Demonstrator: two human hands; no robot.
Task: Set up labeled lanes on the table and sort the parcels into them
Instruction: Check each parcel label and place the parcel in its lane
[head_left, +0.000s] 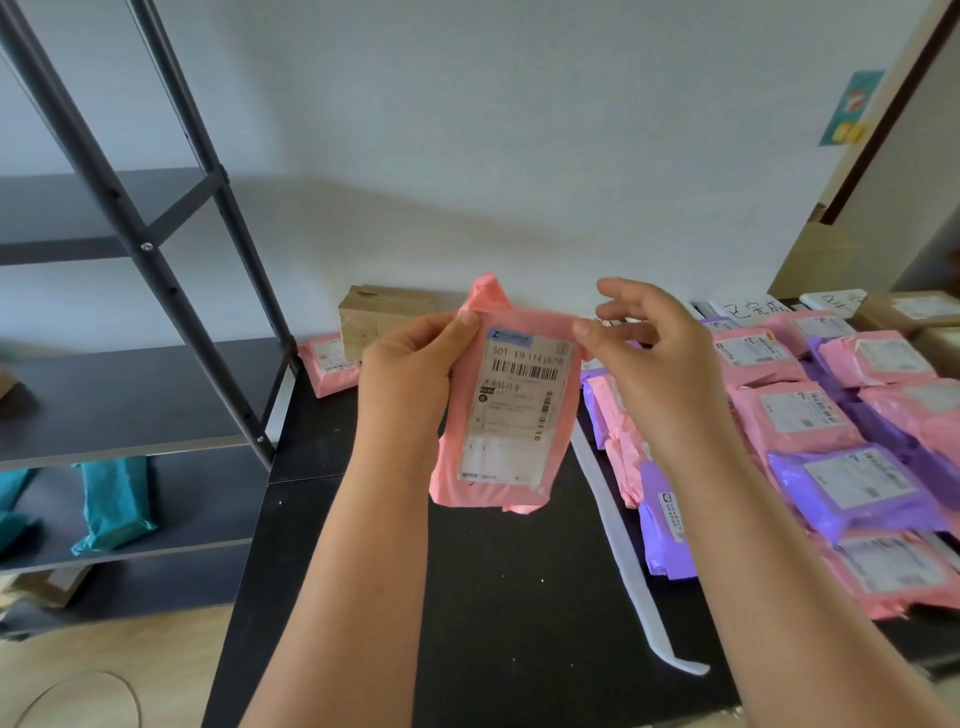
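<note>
My left hand (410, 374) has its grip clamped on the pink parcel (511, 415) at 10 o'clock; my right hand (654, 364), grip apart, touches its 2 o'clock corner.

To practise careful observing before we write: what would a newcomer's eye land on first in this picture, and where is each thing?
A pink parcel held up mid-frame, its shipping label facing the camera; the left hand grips its left edge and the right hand is at its top right corner. Right of a white strip on the black table, pink and purple parcels lie in rows.
</note>
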